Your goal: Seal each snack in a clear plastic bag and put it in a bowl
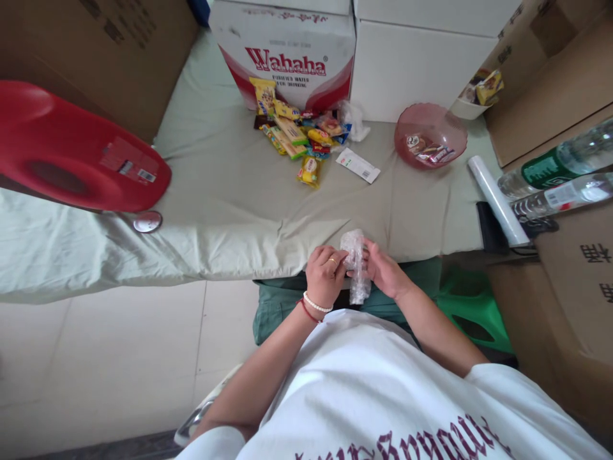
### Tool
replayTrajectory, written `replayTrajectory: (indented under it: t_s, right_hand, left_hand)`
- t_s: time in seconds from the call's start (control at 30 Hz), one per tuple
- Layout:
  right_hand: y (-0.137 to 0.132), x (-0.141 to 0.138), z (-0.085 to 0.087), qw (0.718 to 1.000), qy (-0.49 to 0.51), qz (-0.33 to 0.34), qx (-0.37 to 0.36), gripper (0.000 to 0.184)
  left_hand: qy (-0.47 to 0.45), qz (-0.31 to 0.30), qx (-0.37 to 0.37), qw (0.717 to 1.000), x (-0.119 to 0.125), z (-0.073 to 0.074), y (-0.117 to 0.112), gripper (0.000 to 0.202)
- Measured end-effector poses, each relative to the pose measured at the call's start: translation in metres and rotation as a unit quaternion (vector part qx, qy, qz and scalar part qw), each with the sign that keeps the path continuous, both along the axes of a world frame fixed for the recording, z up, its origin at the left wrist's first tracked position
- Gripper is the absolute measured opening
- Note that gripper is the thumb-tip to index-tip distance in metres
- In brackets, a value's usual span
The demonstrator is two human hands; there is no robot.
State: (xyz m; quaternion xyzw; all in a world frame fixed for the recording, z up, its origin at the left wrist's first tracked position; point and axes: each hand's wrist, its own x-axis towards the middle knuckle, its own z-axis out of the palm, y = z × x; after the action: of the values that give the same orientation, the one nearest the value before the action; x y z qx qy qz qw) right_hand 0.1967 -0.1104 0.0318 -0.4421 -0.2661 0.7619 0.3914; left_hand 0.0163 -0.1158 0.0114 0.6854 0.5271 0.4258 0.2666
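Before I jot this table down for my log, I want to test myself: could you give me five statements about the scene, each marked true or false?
1. The left hand and the right hand both touch the same clear plastic wrapping. True.
2. The pink bowl has nothing in it. False: wrapped snacks lie inside.
3. The Wahaha box stands behind the snack pile. True.
4. The white packet lies inside the pink bowl. False: it lies on the cloth, between the snack pile and the bowl.
5. The red jug is to the right of the snack pile. False: it is to the left.
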Motion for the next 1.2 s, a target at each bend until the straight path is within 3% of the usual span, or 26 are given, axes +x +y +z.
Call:
replayTrajectory:
  t_s: [0.1, 0.2, 0.3, 0.4, 0.57, 0.63, 0.73, 0.87, 0.97, 1.07, 1.2]
  right_hand:
    - [-0.003, 0.006, -0.004, 0.994, -0.107, 0.018, 0.014, 0.068]
    - [-0.001, 0.022, -0.007, 0.988, -0.151, 0.024, -0.002, 0.055]
    - [0.002, 0.036, -0.004, 0.985, -0.172, 0.032, -0.002, 0.048]
    - [0.003, 0.036, -0.001, 0.984, -0.174, 0.044, 0.004, 0.045]
    - [-0.001, 0.011, -0.008, 0.985, -0.169, -0.021, 0.003, 0.051]
    - [-0.005, 0.003, -0.013, 0.979, -0.193, -0.061, 0.023, 0.052]
    - [-0.011, -0.005, -0.018, 0.964, -0.242, -0.081, 0.072, 0.048]
    - [-0.017, -0.008, -0.014, 0.965, -0.229, -0.087, 0.089, 0.044]
    - [-0.017, -0.006, -0.01, 0.978, -0.17, -0.111, 0.043, 0.046]
    - [-0.014, -0.001, -0.01, 0.984, -0.14, -0.109, -0.005, 0.05]
    - [-0.009, 0.007, -0.01, 0.986, -0.153, -0.059, -0.027, 0.055]
  left_hand:
    - [-0.114, 0.029, -0.117, 0.986, -0.013, -0.003, 0.011, 0.018]
    - [-0.28, 0.052, -0.244, 0.927, -0.036, -0.004, 0.031, 0.034]
    - [-0.362, 0.054, -0.312, 0.877, -0.06, 0.001, 0.052, 0.042]
    - [-0.387, 0.076, -0.326, 0.859, -0.074, 0.009, 0.069, 0.042]
    - [-0.371, 0.236, -0.27, 0.857, -0.061, 0.017, 0.062, 0.035]
    - [-0.35, 0.207, -0.3, 0.863, -0.044, 0.016, 0.046, 0.035]
    - [-0.333, 0.113, -0.372, 0.859, -0.013, 0.012, 0.025, 0.041]
    - [-0.385, 0.07, -0.423, 0.817, 0.015, 0.009, 0.019, 0.044]
    - [-0.449, 0.057, -0.428, 0.783, 0.019, 0.01, 0.023, 0.043]
    - [-0.472, 0.033, -0.418, 0.775, 0.017, 0.011, 0.025, 0.042]
    - [-0.474, 0.01, -0.43, 0.769, 0.016, 0.01, 0.025, 0.04]
